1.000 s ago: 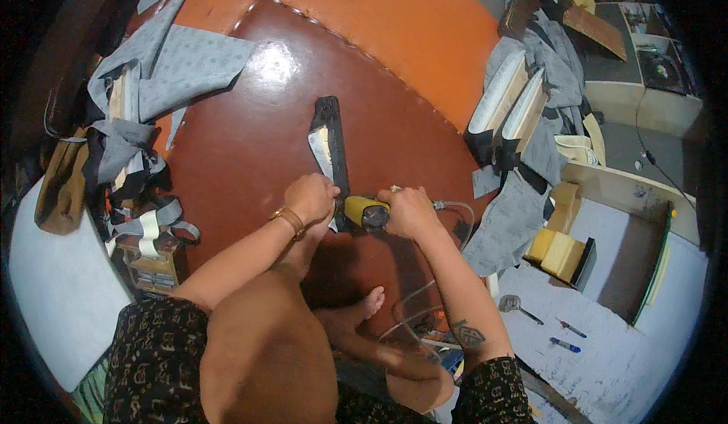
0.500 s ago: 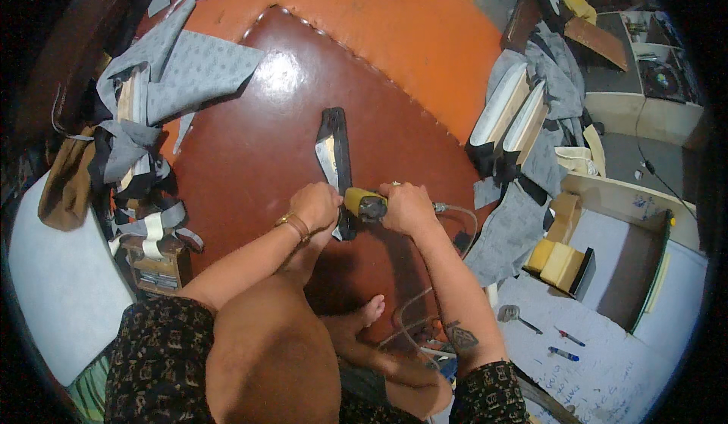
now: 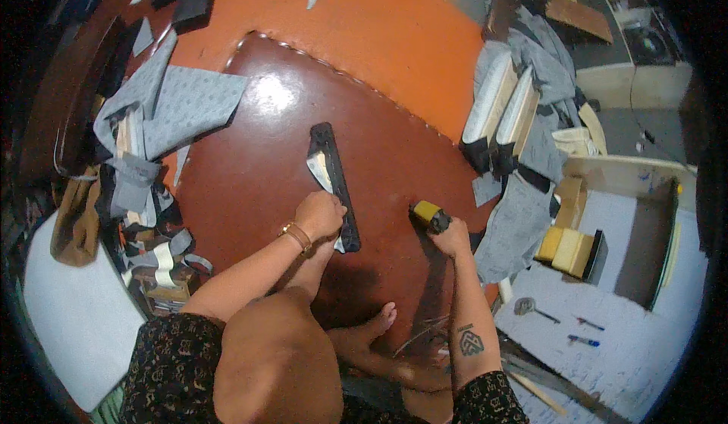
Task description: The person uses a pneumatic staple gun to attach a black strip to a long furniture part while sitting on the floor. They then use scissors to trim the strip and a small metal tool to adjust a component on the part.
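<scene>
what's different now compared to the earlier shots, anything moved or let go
The right hand has moved rightward with the yellow-and-black air tool, which was at the edge of the black strip and is now clear of it, above or on the maroon mat. The left hand stays on the strip; neither hand has let go.

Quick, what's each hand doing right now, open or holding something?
Left hand: closed, holding the edge of the long black piece.
Right hand: closed around the yellow-and-black tool.
</scene>
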The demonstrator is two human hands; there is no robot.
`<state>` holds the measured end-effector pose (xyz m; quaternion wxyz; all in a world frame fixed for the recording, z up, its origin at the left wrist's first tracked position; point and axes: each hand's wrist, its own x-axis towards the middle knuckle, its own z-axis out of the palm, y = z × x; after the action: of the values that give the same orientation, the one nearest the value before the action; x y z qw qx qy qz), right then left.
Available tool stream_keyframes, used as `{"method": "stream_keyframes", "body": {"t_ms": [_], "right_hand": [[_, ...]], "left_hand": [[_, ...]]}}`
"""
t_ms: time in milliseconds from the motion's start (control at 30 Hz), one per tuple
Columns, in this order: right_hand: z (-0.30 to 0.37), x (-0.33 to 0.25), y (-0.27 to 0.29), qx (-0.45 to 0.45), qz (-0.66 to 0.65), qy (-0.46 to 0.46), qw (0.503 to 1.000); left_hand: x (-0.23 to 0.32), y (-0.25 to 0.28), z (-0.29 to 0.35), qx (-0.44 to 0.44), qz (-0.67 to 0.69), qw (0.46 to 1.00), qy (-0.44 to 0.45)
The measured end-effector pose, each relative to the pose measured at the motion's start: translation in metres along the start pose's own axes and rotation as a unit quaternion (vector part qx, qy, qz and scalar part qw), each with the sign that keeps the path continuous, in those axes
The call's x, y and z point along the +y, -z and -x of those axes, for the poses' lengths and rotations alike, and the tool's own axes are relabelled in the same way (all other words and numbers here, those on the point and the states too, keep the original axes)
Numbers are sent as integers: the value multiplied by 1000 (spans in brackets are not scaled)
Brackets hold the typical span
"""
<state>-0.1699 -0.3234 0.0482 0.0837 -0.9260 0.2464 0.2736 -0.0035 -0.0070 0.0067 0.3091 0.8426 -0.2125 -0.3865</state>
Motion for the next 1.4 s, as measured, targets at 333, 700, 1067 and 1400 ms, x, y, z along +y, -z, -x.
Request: {"method": "stream_keyframes", "body": {"t_ms": [333, 700, 1067, 1400], "right_hand": [[10, -22, 26, 8, -124, -96, 988], [4, -15, 26, -15, -115, -125, 985], [3, -16, 25, -23, -120, -124, 985], [2, -17, 27, -34, -121, -122, 985]], "left_hand": [[72, 119, -44, 160, -305, 868, -358], [-42, 49, -19, 27, -330, 841, -428], [-15, 21, -4, 2, -162, 954, -252], [43, -5, -27, 91, 52, 994, -21]]}}
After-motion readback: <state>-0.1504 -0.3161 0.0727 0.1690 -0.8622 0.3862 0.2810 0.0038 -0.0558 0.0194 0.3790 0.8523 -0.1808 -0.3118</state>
